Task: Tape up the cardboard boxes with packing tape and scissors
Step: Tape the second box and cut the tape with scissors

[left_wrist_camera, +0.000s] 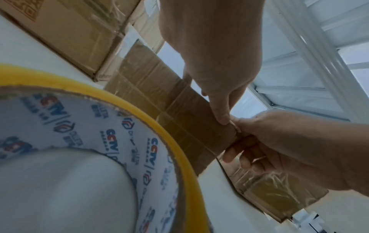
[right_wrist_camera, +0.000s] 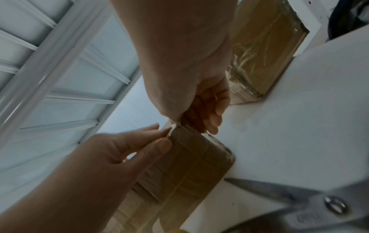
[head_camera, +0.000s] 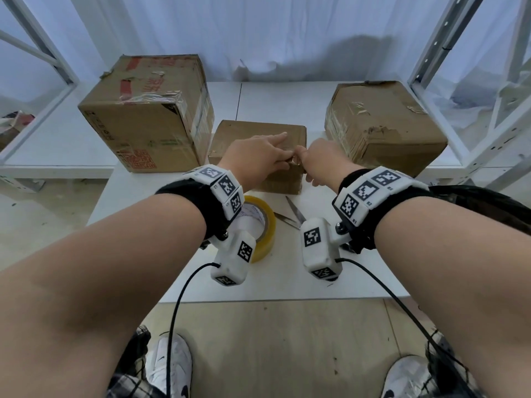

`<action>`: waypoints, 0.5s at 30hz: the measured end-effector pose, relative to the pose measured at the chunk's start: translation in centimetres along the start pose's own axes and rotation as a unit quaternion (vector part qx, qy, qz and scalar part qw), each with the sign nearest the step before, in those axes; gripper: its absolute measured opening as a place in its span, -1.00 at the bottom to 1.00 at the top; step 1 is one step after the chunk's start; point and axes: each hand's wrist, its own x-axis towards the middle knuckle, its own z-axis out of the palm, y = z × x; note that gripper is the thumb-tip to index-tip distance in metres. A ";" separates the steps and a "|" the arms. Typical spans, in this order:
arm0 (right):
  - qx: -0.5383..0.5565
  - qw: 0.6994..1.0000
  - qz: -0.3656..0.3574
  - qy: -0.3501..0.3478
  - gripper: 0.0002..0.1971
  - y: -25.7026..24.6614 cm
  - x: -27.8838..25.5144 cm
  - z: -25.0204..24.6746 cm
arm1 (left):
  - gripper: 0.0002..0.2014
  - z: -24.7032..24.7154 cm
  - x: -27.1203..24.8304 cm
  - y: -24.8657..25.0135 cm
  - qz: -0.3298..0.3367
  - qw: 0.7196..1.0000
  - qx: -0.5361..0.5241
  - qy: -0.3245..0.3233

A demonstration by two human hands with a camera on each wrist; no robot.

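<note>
Nearest you on the white table (head_camera: 330,282) lies the yellow-edged roll of clear packing tape (head_camera: 263,225), flat on its side beneath your left wrist. Just to its right rest the steel scissors (head_camera: 293,215), blades parted, untouched.

Beyond them sits the small brown cardboard box (head_camera: 258,133), where both your hands meet at its near right top corner. Your left hand (head_camera: 255,156) lies over the top, fingers stretched out straight across the cardboard. Your right hand (head_camera: 321,159) is curled, thumb and fingers pinching a strip of clear tape (left_wrist_camera: 237,134) at that corner edge.

Farther back on the left stands the large brown cardboard box with red print (head_camera: 146,110), just beside the small one. At the far right sits the worn brown cardboard box wrapped in clear tape (head_camera: 385,122).
</note>
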 end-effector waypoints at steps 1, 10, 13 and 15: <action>0.017 1.000 0.003 -0.007 -0.59 0.0 0.0 -0.1 | -0.60 0.0 0.0 -0.2 -0.001 1.000 0.001 -0.003; 0.077 0.997 0.020 0.016 -0.69 -0.4 0.0 -0.3 | -0.60 0.1 -1.9 -2.8 -0.006 0.999 -0.041 0.017; 0.104 0.994 0.013 0.011 -0.64 -0.7 -0.2 0.0 | -0.57 -0.1 -2.0 -1.9 -0.004 0.999 -0.037 0.027; 0.090 0.996 0.010 -0.015 -0.61 -0.8 -0.1 0.2 | -0.58 0.1 -1.9 -1.6 0.002 0.999 -0.018 0.034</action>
